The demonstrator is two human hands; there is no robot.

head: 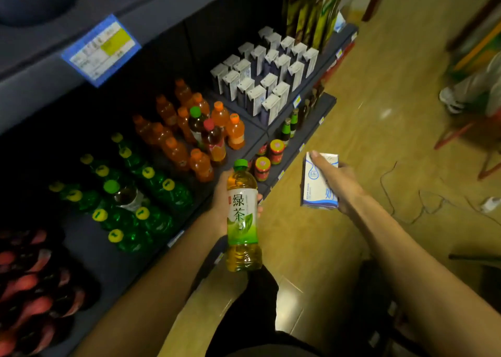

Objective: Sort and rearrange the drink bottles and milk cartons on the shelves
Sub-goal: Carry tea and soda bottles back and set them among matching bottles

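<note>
My left hand [221,194] grips a green tea bottle [242,218] with a green cap and a white-green label, held in front of the shelf edge. My right hand [336,183] holds a white and blue milk carton [315,186] out over the floor, to the right of the shelf. On the shelf [89,245] stand green bottles with yellow caps [141,194], orange bottles [176,140] with two dark tea bottles [208,137] among them, and rows of milk cartons [265,72] farther back. A dark bottle with a green cap [122,192] stands among the green ones.
A blue price tag [100,47] hangs on the upper shelf edge. Jars with red lids [268,159] and small green bottles [288,126] fill the lower shelf. Red-wrapped goods [29,280] lie at the left. A cable [406,202] runs across the floor; a person's shoe [450,102] shows at the right.
</note>
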